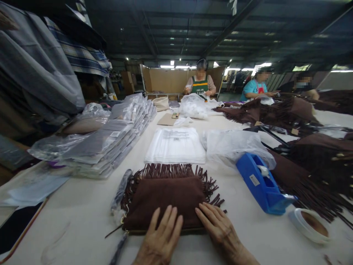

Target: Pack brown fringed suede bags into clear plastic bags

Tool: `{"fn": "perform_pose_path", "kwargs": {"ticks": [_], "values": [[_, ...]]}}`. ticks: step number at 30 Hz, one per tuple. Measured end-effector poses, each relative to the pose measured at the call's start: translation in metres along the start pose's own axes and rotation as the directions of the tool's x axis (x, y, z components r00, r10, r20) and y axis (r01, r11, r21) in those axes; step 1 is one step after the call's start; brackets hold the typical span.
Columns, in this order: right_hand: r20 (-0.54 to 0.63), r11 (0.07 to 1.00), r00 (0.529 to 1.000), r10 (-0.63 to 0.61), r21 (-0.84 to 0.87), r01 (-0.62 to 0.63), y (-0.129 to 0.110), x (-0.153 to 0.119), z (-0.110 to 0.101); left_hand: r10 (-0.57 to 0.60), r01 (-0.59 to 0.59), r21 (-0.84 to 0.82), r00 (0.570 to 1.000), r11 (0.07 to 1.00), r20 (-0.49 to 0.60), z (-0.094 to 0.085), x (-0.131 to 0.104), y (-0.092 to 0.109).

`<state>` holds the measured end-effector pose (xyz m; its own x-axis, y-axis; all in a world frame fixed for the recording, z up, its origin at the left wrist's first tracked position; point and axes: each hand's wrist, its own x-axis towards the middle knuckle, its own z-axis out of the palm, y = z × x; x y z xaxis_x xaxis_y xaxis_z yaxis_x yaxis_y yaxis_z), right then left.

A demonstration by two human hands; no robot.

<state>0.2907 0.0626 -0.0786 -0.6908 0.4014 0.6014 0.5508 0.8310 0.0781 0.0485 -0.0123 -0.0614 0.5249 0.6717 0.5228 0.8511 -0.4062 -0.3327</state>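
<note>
A dark brown fringed bag [165,195] lies flat on the table before me, its fringe spread out along the far edge and the right side. My left hand [162,235] rests on the near edge of the bag, fingers stretched out. On the near right part of the bag lies my right hand [219,226], its fingers also extended and flat. A plastic-wrapped strap [121,191] runs along the bag's left side, beside a small gold ring. Just beyond the fringe sits a stack of white plastic bags [176,147] with a barcode label.
A blue tape dispenser [261,184] and a tape roll [311,224] stand to the right. Several packed grey goods [110,136] are piled at left. More brown fringed bags [317,158] cover the right side. Across the table a person in a green apron [200,86] works.
</note>
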Motion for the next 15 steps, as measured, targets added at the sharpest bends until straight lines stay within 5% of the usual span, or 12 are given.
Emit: {"fn": "perform_pose_path", "kwargs": {"ticks": [5, 12, 15], "values": [[0.109, 0.979, 0.987, 0.118, 0.151, -0.134, -0.005, 0.006, -0.025, -0.02, 0.02, 0.056, 1.0, 0.998, -0.002, 0.035, 0.054, 0.035], [0.22, 0.885, 0.903, 0.37, 0.213, -0.415, 0.056, 0.031, -0.004, -0.015, 0.014, 0.045, 1.0, 0.999, 0.02, 0.04, 0.048, 0.031], [0.162, 0.847, 0.859, 0.485, 0.156, -0.508, 0.069, 0.015, -0.017, -0.015, 0.012, 0.048, 0.998, 0.999, 0.068, 0.035, 0.05, 0.027]]}}
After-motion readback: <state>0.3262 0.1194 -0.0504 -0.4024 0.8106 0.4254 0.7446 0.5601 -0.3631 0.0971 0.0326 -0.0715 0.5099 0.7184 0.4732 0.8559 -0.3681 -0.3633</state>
